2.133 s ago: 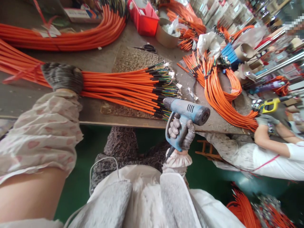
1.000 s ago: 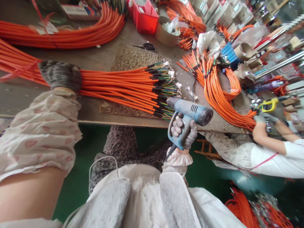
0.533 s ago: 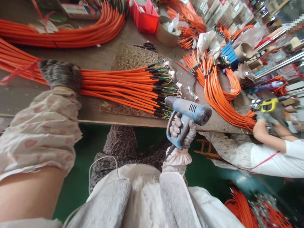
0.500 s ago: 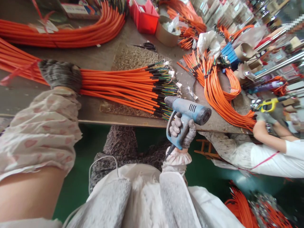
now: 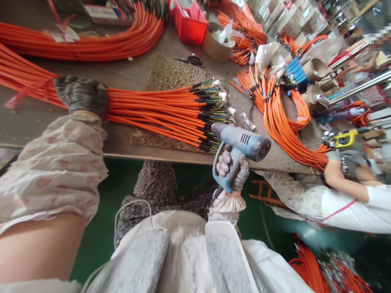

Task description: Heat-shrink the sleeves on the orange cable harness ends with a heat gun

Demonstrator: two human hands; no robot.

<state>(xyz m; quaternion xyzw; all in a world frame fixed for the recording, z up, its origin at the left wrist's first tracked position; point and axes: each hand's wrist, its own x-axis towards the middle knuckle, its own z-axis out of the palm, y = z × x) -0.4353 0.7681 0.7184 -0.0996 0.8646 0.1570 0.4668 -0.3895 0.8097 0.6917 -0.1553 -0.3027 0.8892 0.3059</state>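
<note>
My gloved left hand is closed over a bundle of orange cables lying across the table. Their stripped ends, with black sleeves and thin coloured wires, fan out over a worn speckled board. In my gloved right hand is a blue heat gun, gripped by its handle at the table's front edge. Its nozzle points left, close to the lower cable ends. Pink tape ties the bundle left of my left hand.
Scissors, a red bin and a cardboard ring lie behind the board. Another orange cable bundle is at the back left. At right, a co-worker's hands are by a yellow tool and more cables.
The table, the cables and my left hand appear slightly further right in view. The heat gun has shifted a touch left relative to the cable ends. Both grips stay the same.
</note>
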